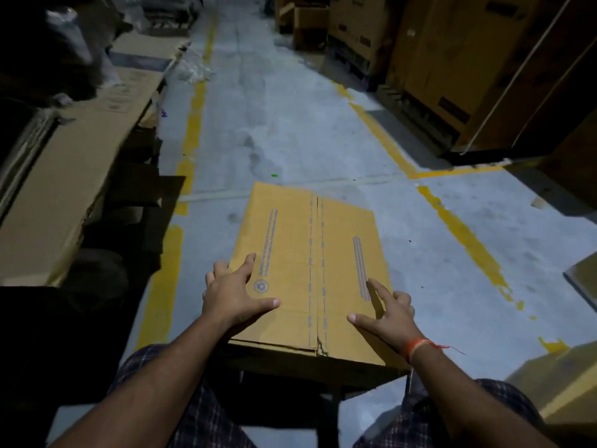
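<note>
**Both hands flat on box top, aisle floor**

Left hand [237,294]: fingers spread, thumb and forefinger pressing flat on the box [307,247] near its left edge, outer fingers dropping over that edge. Not clenched.
Right hand [389,313]: same on the right edge, splayed and pressing, no closed grasp. Orange thread [418,345] on the wrist.
Box: closed, centre seam running away from the person, near end just above the knees, far end out over the grey floor [290,124].
Surroundings: yellow lines [465,234] border the aisle on both sides. Flat cardboard sheets [74,176] are stacked on the left, with crumpled plastic wrap [193,67] beyond them. Tall cartons [452,69] stand on the right, well apart. Another carton [562,383] sits near the right knee. A green scrap [274,175] lies just past the box. Aisle ahead is open.
</note>
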A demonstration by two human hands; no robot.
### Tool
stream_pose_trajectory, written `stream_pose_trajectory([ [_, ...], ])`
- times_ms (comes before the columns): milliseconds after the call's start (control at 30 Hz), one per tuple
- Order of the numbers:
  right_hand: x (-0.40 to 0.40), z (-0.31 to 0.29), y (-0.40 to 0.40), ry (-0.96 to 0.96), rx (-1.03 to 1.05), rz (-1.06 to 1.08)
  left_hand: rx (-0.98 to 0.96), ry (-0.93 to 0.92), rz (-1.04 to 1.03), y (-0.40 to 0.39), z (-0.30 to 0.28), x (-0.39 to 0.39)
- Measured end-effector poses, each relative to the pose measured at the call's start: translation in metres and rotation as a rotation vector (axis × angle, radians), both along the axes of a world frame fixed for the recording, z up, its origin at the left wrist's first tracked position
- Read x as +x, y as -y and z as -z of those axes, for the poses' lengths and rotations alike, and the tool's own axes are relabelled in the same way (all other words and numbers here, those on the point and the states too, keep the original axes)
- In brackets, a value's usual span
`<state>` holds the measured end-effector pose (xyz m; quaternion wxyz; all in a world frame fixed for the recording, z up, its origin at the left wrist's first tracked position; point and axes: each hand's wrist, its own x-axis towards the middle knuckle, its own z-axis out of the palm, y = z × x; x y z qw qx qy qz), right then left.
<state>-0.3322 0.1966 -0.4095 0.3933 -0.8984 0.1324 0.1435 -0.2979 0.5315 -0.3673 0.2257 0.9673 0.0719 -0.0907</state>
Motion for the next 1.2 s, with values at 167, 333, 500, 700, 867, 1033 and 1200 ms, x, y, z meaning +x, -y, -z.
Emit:
stream_pose_trajectory([
  [167, 0.006, 0.043, 0.002, -0.04, 0.084, 0.181, 0.072, -0.025, 0.044, 0.018, 0.016, 0.013],
  [333, 0.006, 0.071, 0.012, -0.097, 0.147, 0.393, 0.136, 0.09, 0.149, 0.051, 0.018, 0.02],
  [500, 0.023, 0.072, 0.027, -0.274, 0.033, 0.43, 0.059, 0.175, 0.207, 0.08, 0.013, 0.031],
  [700, 0.039, 0.066, 0.027, -0.016, -0.017, 0.24, -0.292, 0.221, 0.221, 0.109, 0.01, 0.033],
  [867, 0.023, 0.024, 0.033, 0.21, -0.134, 0.45, -0.381, 0.206, 0.202, 0.122, 0.016, 0.032],
  [1033, 0.015, -0.027, 0.019, 0.526, -0.17, 0.127, -0.465, 0.169, 0.352, 0.138, 0.017, 0.024],
  [1200, 0.001, -0.033, 0.003, 0.331, -0.006, -0.108, -0.479, 0.081, 0.408, 0.141, 0.033, 0.026],
])
